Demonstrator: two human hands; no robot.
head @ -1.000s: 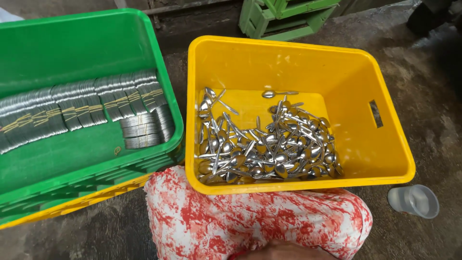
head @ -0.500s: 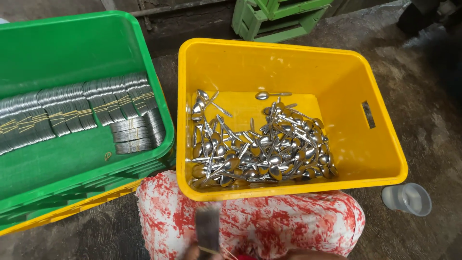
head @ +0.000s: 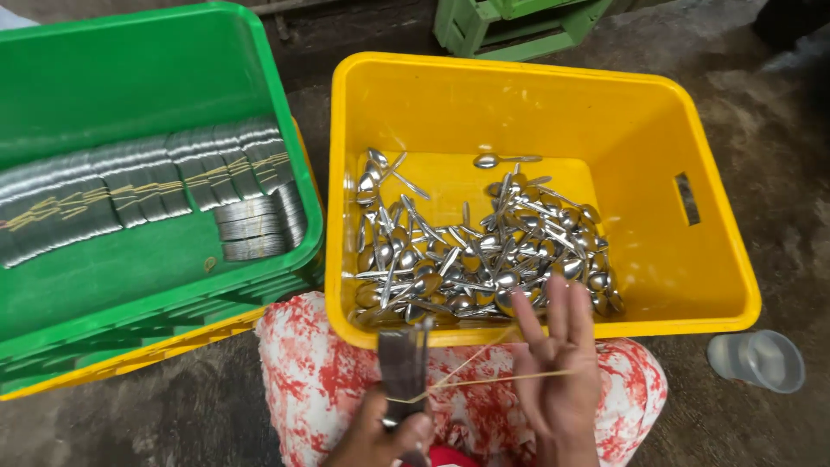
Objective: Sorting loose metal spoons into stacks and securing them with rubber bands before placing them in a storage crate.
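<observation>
At the bottom of the frame, the left hand (head: 380,428) was clamped on a spoon bundle (head: 403,363). The right hand (head: 558,380), fingers spread, stretched a rubber band (head: 493,378) from it, below the yellow crate (head: 553,95).

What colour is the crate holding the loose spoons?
Bright yellow crate, clearest in the head view.

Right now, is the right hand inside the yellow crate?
No, the right hand is outside the yellow crate, stretching a rubber band.

No packages, labels, signs or screens visible; only plain crates, loose and bundled spoons.
</observation>
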